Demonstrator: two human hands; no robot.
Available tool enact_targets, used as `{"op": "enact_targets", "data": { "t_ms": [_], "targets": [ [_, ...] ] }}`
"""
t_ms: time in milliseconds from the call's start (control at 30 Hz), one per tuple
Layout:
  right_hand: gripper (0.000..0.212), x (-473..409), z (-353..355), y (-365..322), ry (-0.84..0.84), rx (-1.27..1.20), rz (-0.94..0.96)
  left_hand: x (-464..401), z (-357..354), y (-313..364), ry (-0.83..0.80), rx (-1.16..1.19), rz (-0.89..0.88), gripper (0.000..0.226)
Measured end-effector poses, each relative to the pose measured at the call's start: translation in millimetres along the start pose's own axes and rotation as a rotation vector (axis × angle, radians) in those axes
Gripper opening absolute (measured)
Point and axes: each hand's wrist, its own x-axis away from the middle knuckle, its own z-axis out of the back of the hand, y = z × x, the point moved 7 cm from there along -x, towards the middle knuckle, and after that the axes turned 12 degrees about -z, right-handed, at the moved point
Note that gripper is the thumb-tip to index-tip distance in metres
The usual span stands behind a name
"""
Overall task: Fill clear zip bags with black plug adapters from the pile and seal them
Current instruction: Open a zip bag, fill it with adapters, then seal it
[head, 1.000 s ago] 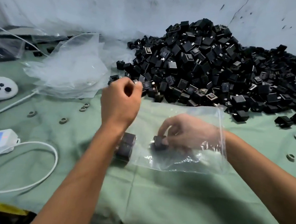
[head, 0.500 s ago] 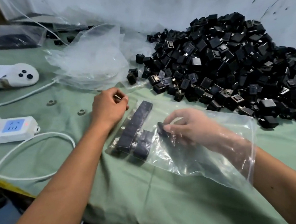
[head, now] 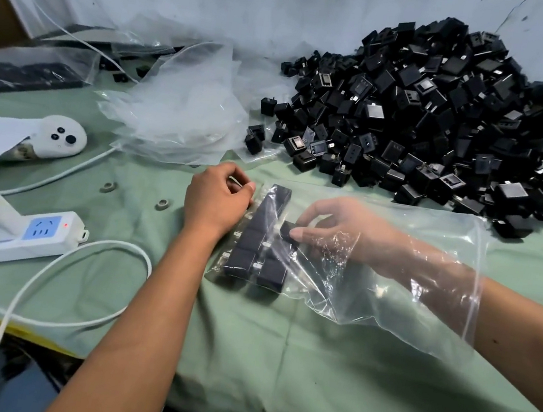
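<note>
No legible markings; R hand (head: 339, 230) inside zip bag (head: 390, 290) nr adapter pile (head: 446, 125), pinching one adapter (head: 289, 231) beside packed rows (head: 260, 239); L hand (head: 217, 198) pinches bag's closed end.

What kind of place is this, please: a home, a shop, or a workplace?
Probably a small packing workshop. A huge pile of black plug adapters lies against a stained wall, a stack of empty clear bags waits beside it, and the right hand places adapters inside a clear zip bag.
</note>
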Motion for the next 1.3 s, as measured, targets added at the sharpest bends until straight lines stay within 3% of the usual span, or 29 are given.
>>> {"op": "enact_targets", "data": {
  "t_ms": [500,600,700,833,933,1033,1167,1233,1300],
  "targets": [
    [0.032,-1,-1,-5,0.041,0.126,0.010,1,2,1,0.008,-0.024,-0.006,0.010],
    [0.024,7,8,6,0.011,0.125,-0.018,1,3,1,0.023,0.009,0.001,0.008],
    [0.020,28,28,24,-0.045,0.043,-0.006,2,6,4,0.035,0.043,-0.006,0.009],
    [0.037,71,63,59,-0.158,-0.100,0.029,1,10,30,0.060,0.009,-0.077,0.008],
    [0.026,101,93,90,-0.122,-0.188,-0.046,-4,6,72,0.071,0.026,-0.185,0.008],
    [0.010,114,121,113,0.088,-0.193,-0.119,-4,-20,121,-0.009,0.046,-0.272,0.010],
    [0.009,120,165,140,0.802,-0.200,-0.252,17,-72,183,-0.175,0.041,-0.355,0.014],
    [0.012,124,172,140,1.075,0.104,-0.343,34,-96,203,-0.242,0.016,-0.343,0.018],
    [0.037,117,170,140,1.139,0.431,-0.409,52,-119,218,-0.311,-0.042,-0.316,0.023]
  ]
}}
